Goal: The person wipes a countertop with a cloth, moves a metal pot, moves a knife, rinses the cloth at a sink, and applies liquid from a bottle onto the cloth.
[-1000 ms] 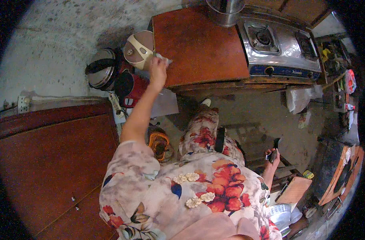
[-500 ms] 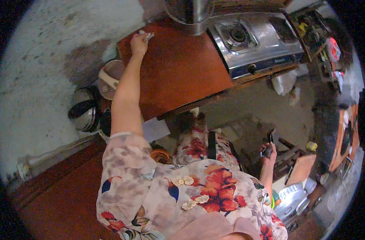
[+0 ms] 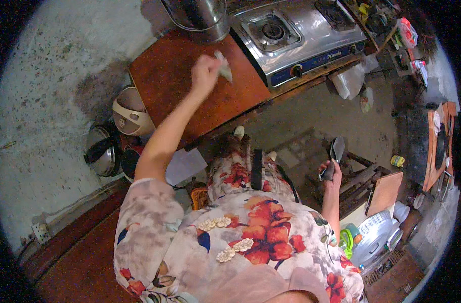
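My left hand (image 3: pixel 205 76) reaches over the brown tabletop (image 3: pixel 165 70), its fingers closed on a crumpled pale cloth (image 3: pixel 224 69). The cloth sticks out past the fingers toward the stove and is slightly smeared by motion. Lower down on the right, my right hand (image 3: pixel 332 175) is wrapped round a dark tool with a flat grey blade (image 3: pixel 337 147). That blade points up and away from me; its exact kind cannot be made out. A shiny metal pot (image 3: pixel 200 22) stands at the tabletop's far edge, beyond my left hand.
A two-burner gas stove (image 3: pixel 296 35) adjoins the tabletop on the right. Left of the table are a beige rice cooker (image 3: pixel 132 113) and a metal kettle (image 3: pixel 101 151). At lower right stand a silver lid (image 3: pixel 374 237), a green basket (image 3: pixel 345 242) and a wooden board (image 3: pixel 384 194).
My left hand has moved with the cloth from the tabletop's far left corner to the right and nearer. The right hand still holds the tool; the whole view has shifted.
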The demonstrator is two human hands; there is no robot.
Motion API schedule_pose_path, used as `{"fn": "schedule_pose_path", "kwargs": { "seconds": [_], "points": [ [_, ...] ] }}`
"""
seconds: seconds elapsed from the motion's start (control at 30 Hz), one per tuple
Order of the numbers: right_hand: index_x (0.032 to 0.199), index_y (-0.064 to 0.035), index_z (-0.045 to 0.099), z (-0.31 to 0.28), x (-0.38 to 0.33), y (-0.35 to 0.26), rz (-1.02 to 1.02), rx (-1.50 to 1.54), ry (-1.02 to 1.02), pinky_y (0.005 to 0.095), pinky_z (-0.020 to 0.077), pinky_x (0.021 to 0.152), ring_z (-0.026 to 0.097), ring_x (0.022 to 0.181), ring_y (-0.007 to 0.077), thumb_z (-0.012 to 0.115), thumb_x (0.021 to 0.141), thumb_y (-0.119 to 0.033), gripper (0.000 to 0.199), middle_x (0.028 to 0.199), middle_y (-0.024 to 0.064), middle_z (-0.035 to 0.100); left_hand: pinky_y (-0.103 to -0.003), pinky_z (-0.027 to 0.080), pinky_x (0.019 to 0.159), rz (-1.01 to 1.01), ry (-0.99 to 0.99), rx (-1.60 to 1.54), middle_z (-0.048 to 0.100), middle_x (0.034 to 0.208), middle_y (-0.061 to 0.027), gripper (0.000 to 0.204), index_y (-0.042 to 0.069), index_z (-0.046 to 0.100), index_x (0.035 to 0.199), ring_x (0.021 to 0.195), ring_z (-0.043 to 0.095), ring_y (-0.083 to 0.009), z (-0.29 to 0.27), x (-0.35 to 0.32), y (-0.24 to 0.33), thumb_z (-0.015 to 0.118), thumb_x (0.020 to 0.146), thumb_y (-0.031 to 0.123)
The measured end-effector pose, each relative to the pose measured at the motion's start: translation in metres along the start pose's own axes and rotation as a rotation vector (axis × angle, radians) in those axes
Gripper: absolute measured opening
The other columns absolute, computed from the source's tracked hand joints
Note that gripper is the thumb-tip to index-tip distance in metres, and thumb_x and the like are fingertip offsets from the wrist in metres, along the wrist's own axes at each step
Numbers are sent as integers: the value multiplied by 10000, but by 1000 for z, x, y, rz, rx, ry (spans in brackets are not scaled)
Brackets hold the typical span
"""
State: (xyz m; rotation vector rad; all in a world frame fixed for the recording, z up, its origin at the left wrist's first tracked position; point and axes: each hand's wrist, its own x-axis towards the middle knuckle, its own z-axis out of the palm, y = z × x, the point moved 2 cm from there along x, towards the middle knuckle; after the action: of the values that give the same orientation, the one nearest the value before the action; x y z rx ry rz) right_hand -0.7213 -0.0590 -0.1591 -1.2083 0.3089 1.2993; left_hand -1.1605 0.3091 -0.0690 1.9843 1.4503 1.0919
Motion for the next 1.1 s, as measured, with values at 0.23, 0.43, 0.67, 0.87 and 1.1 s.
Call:
{"fn": "schedule_pose_path", "kwargs": {
  "seconds": [0.23, 0.43, 0.67, 0.87, 1.1],
  "points": [
    [906, -51, 508, 1, 12, -21, 68, -7, -64, 365, 484, 603, 571, 653, 235, 628, 837, -155, 173, 738, 84, 601, -384, 449, 752, 39, 96, -7, 609, 828, -113, 50, 61, 666, 730, 858, 548, -295, 88, -63, 4, 617, 721, 68],
    [867, -59, 532, -4, 18, -11, 88, -16, -140, 365, 478, 589, 544, 670, 219, 626, 839, -173, 150, 745, 63, 584, -356, 467, 704, -172, 182, 29, 610, 832, -103, 68, 38, 680, 813, 774, 578, -267, -5, -143, 31, 616, 799, 55],
    [937, -94, 569, -11, 24, 11, 60, -131, -32, 386, 495, 633, 606, 704, 240, 658, 811, -191, 182, 809, 97, 636, -427, 466, 710, -625, 561, 727, 612, 776, -205, 185, -21, 685, 860, 734, 596, -337, -123, -212, -102, 550, 736, -46],
    [972, -23, 574, 51, -20, 4, 141, -96, 73, 370, 515, 672, 633, 730, 235, 682, 790, -169, 258, 857, 115, 661, -374, 480, 644, -414, 171, 162, 651, 865, -132, 139, -65, 635, 842, 726, 592, -218, -17, -126, -56, 589, 803, 60],
    [928, 18, 583, 12, -36, -7, -180, 155, 46, 359, 548, 650, 637, 672, 225, 677, 791, -89, 198, 786, 108, 621, -298, 475, 770, -413, -397, -556, 651, 976, -78, 202, -28, 646, 1043, 849, 599, -157, 135, -51, 46, 629, 865, 66]
  ]
}}
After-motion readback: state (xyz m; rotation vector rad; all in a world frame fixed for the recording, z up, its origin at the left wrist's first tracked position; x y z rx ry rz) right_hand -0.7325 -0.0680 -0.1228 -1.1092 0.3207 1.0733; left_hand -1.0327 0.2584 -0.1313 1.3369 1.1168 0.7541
